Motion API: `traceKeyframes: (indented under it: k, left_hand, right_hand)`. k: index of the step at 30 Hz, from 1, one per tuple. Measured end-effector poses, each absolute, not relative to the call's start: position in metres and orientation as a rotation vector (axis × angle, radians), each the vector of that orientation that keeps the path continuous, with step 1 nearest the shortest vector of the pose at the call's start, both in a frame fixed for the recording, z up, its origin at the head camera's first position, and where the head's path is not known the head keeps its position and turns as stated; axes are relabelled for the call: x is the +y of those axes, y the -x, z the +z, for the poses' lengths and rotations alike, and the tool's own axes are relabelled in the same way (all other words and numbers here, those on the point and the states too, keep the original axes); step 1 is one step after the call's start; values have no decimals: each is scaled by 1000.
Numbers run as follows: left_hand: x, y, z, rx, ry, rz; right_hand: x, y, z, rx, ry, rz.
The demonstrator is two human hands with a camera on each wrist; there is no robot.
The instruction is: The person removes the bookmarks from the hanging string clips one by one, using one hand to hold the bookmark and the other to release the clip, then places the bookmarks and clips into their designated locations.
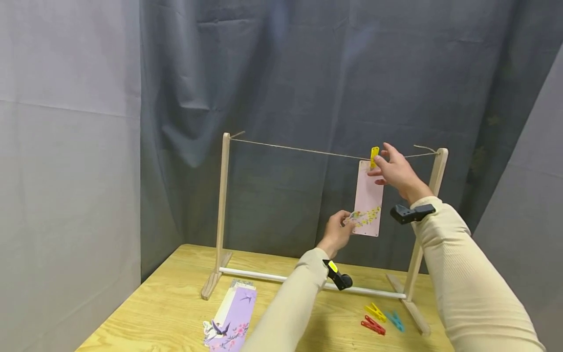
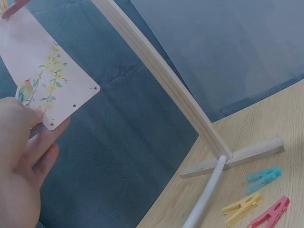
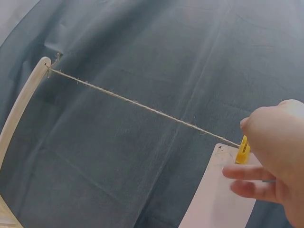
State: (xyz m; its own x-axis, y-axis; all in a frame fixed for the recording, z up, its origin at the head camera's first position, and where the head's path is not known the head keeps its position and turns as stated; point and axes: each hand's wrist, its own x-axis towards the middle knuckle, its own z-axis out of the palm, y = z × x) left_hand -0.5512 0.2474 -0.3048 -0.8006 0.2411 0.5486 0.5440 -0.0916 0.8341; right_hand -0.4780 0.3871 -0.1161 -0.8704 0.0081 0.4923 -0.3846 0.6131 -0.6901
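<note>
A pale pink card (image 1: 368, 193) with yellow blossoms and a small bird hangs upright from the twine (image 1: 303, 148) near its right end. A yellow clothespin (image 1: 374, 155) clips its top edge to the twine. My left hand (image 1: 337, 232) pinches the card's lower left edge between thumb and fingers, also seen on the card (image 2: 57, 92) in the left wrist view. My right hand (image 1: 398, 171) is at the clothespin (image 3: 243, 151), its thumb beside the clip and its fingers spread. Its lower fingers overlap the card's upper part.
A wooden frame, with left post (image 1: 222, 200), right post (image 1: 437, 176) and white bottom bar (image 1: 268, 276), stands on the table (image 1: 154, 303). Yellow (image 1: 375, 312), red (image 1: 373, 325) and blue (image 1: 395, 320) clothespins lie near its right foot. Purple and white cards (image 1: 233, 318) lie stacked at left.
</note>
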Motion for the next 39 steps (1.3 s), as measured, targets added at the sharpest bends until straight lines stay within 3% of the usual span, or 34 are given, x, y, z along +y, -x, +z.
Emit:
traceKeyframes:
  k: [39]
  left_hand:
    - [232, 551, -301, -1904, 901, -1949]
  right_hand:
    - [376, 497, -123, -1996, -79, 1355]
